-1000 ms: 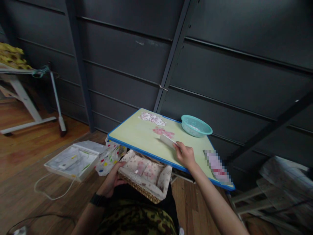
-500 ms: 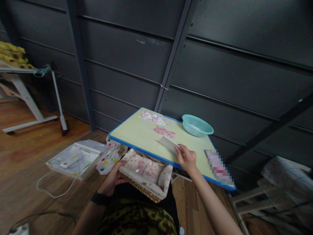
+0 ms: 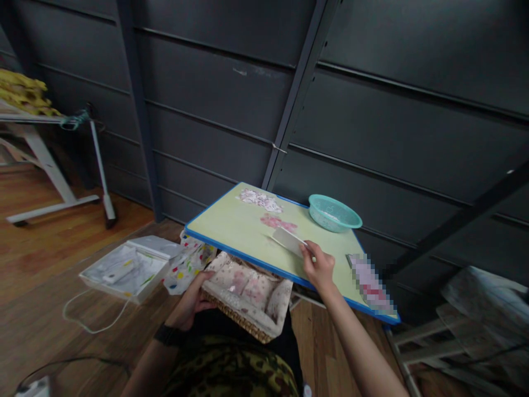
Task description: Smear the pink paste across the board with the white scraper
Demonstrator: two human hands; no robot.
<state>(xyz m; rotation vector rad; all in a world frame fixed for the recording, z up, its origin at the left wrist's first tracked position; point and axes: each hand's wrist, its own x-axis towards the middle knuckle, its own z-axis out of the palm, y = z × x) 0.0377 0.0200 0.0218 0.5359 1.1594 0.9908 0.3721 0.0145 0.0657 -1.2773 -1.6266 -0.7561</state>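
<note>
In my right hand (image 3: 318, 263) is a flat, pale rectangular blade-like piece (image 3: 287, 241), gripped at its right end just above the yellow tabletop (image 3: 223, 220). Beyond its tip lies a patch of small pink pieces (image 3: 278, 223). Farther back is a heap of white and purplish bits (image 3: 260, 199). My left hand (image 3: 196, 300) grips the left end of a wicker basket (image 3: 243, 322) over my lap. Its patterned cloth lining holds some small pink pieces, too blurred to name. The basket's far edge sits below the table's near edge.
A teal plastic basin (image 3: 334, 214) stands at the table's back right, with whitish contents. A blurred-out flat item (image 3: 372, 284) lies at the right corner. On the floor at left are an open white box (image 3: 124, 270) and a dotted bag (image 3: 188, 264). A dark wall (image 3: 215, 105) rises behind.
My right hand has moved slightly right and away from me with the pale piece, which sits a little nearer the pink pieces. My left hand and the basket stay put.
</note>
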